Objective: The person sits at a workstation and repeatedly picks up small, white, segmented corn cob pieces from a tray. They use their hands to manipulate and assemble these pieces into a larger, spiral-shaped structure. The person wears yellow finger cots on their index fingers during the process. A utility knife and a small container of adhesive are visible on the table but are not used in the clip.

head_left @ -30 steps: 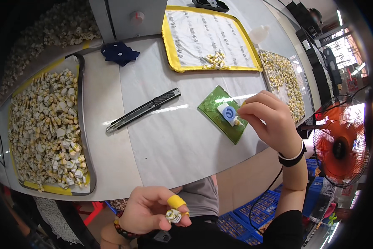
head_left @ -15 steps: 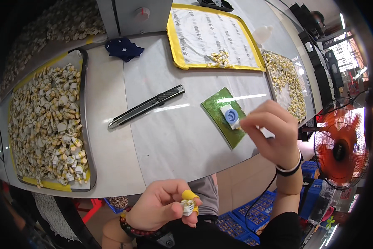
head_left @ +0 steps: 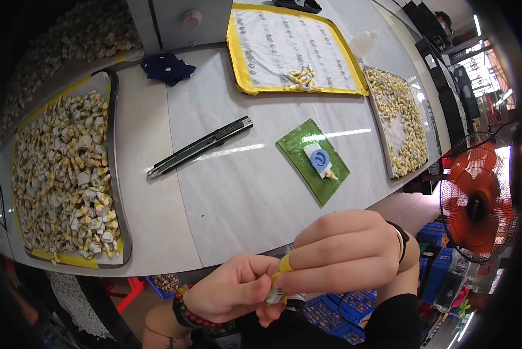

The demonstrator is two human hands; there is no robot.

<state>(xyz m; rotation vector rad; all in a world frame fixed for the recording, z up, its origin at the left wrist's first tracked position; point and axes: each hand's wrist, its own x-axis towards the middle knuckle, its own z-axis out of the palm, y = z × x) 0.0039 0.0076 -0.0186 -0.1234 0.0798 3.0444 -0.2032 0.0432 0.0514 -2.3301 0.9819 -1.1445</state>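
Over the table's near edge my two hands meet. My left hand is closed on a small white piece with dark marks; yellow coverings show at its fingertips. My right hand is closed, thumb and fingers pressed together against that piece; anything else in its pinch is hidden. Beyond them lies a green glossy plate, bearing a white block with a round blue cap on it. A black utility knife lies left of the plate.
A tray heaped with small white-and-yellow pieces stands at left. A yellow-rimmed cloth-lined tray holds a small pile at the back. Another filled tray sits right. A dark blue cloth and a fan are also in view.
My right hand has come from beside the green plate down and left to my left hand, and now touches the small piece there. My left hand stays nearly in place.
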